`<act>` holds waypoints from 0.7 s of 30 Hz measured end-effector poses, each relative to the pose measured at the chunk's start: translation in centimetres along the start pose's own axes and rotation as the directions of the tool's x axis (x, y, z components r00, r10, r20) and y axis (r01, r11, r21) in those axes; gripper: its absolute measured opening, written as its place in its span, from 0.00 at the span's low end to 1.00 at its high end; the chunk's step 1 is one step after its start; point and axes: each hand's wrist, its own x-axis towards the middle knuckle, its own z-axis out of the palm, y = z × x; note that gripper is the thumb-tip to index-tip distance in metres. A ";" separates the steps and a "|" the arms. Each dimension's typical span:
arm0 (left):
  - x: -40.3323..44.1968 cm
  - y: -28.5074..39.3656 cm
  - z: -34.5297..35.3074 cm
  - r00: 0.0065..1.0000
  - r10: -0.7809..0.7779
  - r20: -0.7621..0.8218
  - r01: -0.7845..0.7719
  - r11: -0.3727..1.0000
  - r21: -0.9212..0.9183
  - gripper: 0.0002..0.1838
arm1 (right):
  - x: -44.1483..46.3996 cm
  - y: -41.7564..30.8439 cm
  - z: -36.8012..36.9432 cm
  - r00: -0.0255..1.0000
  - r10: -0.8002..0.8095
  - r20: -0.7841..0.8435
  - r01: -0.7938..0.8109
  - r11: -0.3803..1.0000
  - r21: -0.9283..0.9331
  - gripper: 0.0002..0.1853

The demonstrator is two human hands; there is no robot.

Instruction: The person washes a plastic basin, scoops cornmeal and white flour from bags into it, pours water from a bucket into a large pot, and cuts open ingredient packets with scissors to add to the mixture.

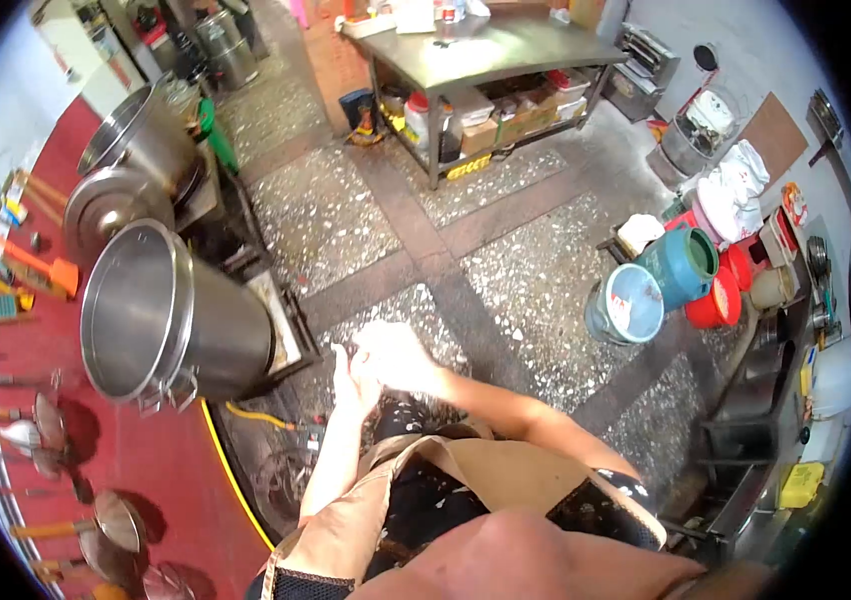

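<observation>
My left hand [354,382] and my right hand [393,357] meet in front of my body, at the height of the beige apron [506,465]. The right one lies over or against the left and is washed out to near white by glare, so its fingers do not show clearly. Part of the left palm is hidden behind it. Whether anything is between them I cannot make out. Closest to the left hand stands a tall steel stockpot [216,320], apart from it. A metal lid [118,212] leans behind that pot.
Another large steel pot [161,145] stands farther back on the left. Ladles and strainers [111,525] hang along the red wall [166,470]. Ahead is a steel table [486,50] with boxes below. Blue barrels [631,305] and a red basin [714,303] sit right, before a sink counter [746,470].
</observation>
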 end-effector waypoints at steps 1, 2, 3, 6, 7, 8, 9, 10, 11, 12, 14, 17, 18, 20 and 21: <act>2.6 0.4 2.3 0.995 0.094 -0.024 -0.094 0.996 -0.004 0.32 | 2.4 2.7 -0.6 1.000 0.007 -0.019 -0.007 1.000 -0.009 0.16; 5.2 1.0 3.5 0.997 0.068 -0.021 -0.068 0.998 0.008 0.32 | 4.1 5.4 -0.5 0.989 -0.093 -0.117 0.083 0.992 -0.092 0.13; 7.3 1.5 4.5 0.995 0.092 -0.028 -0.086 0.983 0.162 0.28 | 4.9 7.6 -0.4 0.961 -0.186 -0.202 0.150 0.972 -0.180 0.11; 15.7 2.0 5.4 0.999 -0.021 0.039 0.006 0.943 0.332 0.16 | 8.4 13.9 -4.4 0.924 -0.185 -0.335 0.094 0.959 -0.269 0.11; 19.5 1.6 6.4 0.995 -0.088 0.049 0.061 0.917 0.394 0.15 | 9.1 16.1 -6.7 0.914 -0.184 -0.361 0.067 0.947 -0.315 0.13; 22.4 0.9 8.2 0.986 -0.159 0.042 0.124 0.886 0.448 0.15 | 9.4 17.5 -10.1 0.931 -0.158 -0.328 0.022 0.924 -0.381 0.10; 25.0 0.5 9.9 0.952 -0.303 0.054 0.238 0.836 0.495 0.15 | 9.7 18.8 -13.5 0.960 -0.111 -0.256 -0.004 0.912 -0.411 0.10; 28.0 0.4 13.5 0.897 -0.437 0.064 0.336 0.768 0.545 0.15 | 9.5 21.0 -16.2 0.962 0.087 -0.259 -0.178 0.920 -0.349 0.10; 31.3 0.0 16.3 0.824 -0.544 0.159 0.340 0.698 0.630 0.16 | 9.5 23.0 -19.1 0.951 0.102 -0.292 -0.203 0.919 -0.339 0.09; 35.2 -1.4 17.3 0.779 -0.605 0.165 0.341 0.629 0.699 0.20 | 9.3 24.8 -22.1 0.917 0.046 -0.396 -0.200 0.912 -0.358 0.08; 41.5 -3.2 21.7 0.673 -0.708 0.214 0.310 0.533 0.787 0.23 | 9.5 26.5 -29.3 0.879 0.116 -0.462 -0.299 0.888 -0.348 0.09; 51.0 -5.6 29.1 0.452 -0.855 0.255 0.237 0.391 0.889 0.24 | 8.7 34.3 -37.4 0.690 0.480 -0.542 -0.617 0.782 -0.093 0.12; 53.9 -6.6 30.9 0.402 -0.869 0.288 0.253 0.407 0.877 0.25 | 8.0 37.1 -38.8 0.457 0.689 -0.563 -0.757 0.633 0.161 0.14; 59.4 -8.5 33.7 0.392 -0.855 0.339 0.380 0.486 0.787 0.23 | 7.5 43.5 -41.1 0.400 0.750 -0.527 -0.673 0.631 0.386 0.16; 63.0 -10.0 35.9 0.388 -0.855 0.343 0.365 0.485 0.794 0.23 | 7.9 47.2 -43.5 0.376 0.788 -0.488 -0.546 0.614 0.570 0.18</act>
